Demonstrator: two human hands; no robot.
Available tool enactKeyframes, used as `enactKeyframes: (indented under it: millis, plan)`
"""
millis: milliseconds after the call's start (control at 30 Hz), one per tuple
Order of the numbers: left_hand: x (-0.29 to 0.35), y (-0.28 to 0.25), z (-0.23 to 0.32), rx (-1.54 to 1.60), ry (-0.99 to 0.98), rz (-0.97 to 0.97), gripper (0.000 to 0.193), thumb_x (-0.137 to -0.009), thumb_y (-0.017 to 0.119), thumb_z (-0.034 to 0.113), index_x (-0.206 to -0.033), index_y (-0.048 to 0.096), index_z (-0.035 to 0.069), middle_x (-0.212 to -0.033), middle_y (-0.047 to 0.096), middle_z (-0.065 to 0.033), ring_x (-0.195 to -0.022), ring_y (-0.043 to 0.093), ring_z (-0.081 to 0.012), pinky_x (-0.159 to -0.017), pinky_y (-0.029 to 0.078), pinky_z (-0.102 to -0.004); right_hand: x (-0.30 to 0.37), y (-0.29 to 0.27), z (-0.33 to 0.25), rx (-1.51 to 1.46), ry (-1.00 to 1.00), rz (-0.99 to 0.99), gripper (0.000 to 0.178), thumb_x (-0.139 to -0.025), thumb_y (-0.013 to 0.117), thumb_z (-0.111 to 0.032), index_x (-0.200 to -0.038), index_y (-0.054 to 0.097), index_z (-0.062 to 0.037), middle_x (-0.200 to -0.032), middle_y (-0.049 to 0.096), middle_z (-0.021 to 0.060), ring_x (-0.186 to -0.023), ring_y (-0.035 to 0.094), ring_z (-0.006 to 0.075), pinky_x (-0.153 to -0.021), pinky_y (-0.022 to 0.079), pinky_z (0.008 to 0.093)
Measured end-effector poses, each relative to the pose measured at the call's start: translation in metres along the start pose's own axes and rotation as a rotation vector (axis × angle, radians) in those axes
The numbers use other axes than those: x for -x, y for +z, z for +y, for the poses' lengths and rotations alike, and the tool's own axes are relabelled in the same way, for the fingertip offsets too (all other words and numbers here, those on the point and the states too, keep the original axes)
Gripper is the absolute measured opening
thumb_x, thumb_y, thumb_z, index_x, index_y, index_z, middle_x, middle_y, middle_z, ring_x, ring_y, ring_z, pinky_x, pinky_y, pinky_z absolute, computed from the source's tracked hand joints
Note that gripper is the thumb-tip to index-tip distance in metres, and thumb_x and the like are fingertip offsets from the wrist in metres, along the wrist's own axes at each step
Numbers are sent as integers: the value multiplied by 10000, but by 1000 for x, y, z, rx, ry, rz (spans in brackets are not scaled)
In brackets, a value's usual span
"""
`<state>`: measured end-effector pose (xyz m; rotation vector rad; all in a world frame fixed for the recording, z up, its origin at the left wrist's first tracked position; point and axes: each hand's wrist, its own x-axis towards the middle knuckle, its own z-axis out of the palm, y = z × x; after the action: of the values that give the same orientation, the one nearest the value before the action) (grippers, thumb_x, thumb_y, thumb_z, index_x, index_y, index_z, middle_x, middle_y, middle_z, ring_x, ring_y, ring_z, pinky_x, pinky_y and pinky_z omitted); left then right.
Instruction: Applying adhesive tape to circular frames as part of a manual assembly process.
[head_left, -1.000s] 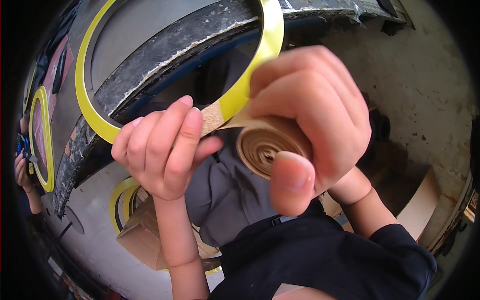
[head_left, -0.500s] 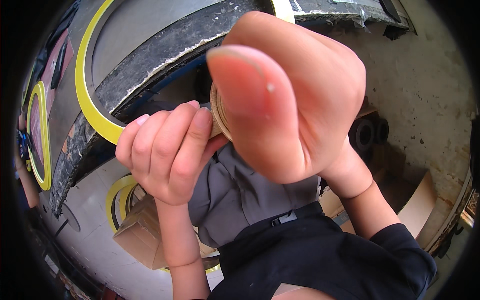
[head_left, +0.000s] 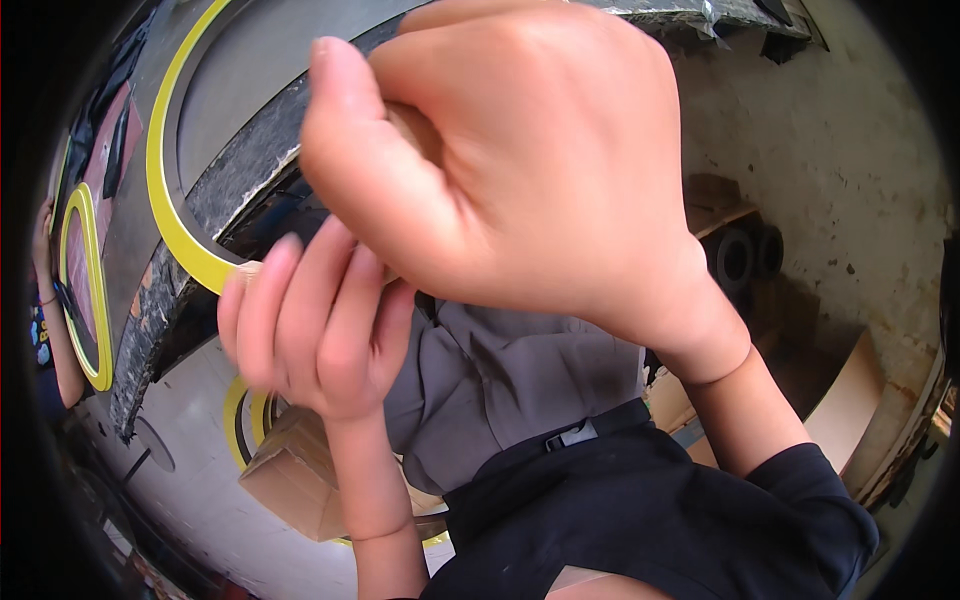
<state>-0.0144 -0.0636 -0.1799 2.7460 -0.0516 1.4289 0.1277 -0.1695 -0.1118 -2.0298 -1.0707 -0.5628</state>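
My right hand [head_left: 530, 170] is large and close to the camera, its fingers closed around a roll of brown tape [head_left: 415, 130]. Only a small part of the roll shows, between thumb and curled fingers. Below and left of it, my left hand [head_left: 315, 325] is curled and slightly blurred, at the lower side of a large yellow-edged ring [head_left: 160, 180]. The ring runs behind its fingers, with a bit of tan material [head_left: 249, 268] at the fingertips. What lies inside the left grip is mostly hidden.
The ring rests on a worn dark-edged table [head_left: 250, 150]. A second yellow ring [head_left: 100, 340] is at far left, near another person's arm [head_left: 62, 340]. A cardboard box [head_left: 295, 475] and more rings [head_left: 235, 420] are below. Dark rolls [head_left: 735, 258] stand by the right wall.
My right hand has moved left and up with the tape roll, turning so its back shows. The roll is now mostly hidden. My left hand has shifted slightly down and left.
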Motion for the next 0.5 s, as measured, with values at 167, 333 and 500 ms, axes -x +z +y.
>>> enactKeyframes:
  millis: [167, 333, 500]
  plan:
    - [36, -3, 25, 353, -143, -245, 273, -953, 687, 334, -1137, 618, 144, -1050, 657, 12, -1024, 544, -171, -785, 464, -342, -10, -5, -3, 56, 78, -113, 456, -792, 594, -326, -416, 540, -74, -378, 431, 83, -378, 481, 298, -431, 395, 424]
    - [25, 38, 32, 1753, -1270, 101, 378, -1005, 597, 377, -1277, 580, 116, -1201, 644, -20, -1075, 605, -202, -881, 504, -397, -9, -5, -7, 12, 83, -180, 314, -783, 644, -253, -537, 602, -61, -502, 528, 84, -485, 544, 279, -491, 419, 397]
    - [7, 70, 4, 2543, -1351, 142, 417, -1037, 538, 378, -1345, 554, 98, -1276, 626, -45, -1161, 612, -217, -979, 506, -420, -11, -4, 2, -73, 45, -82, 269, -775, 655, -230, -571, 609, -61, -536, 541, 83, -512, 551, 274, -507, 422, 392]
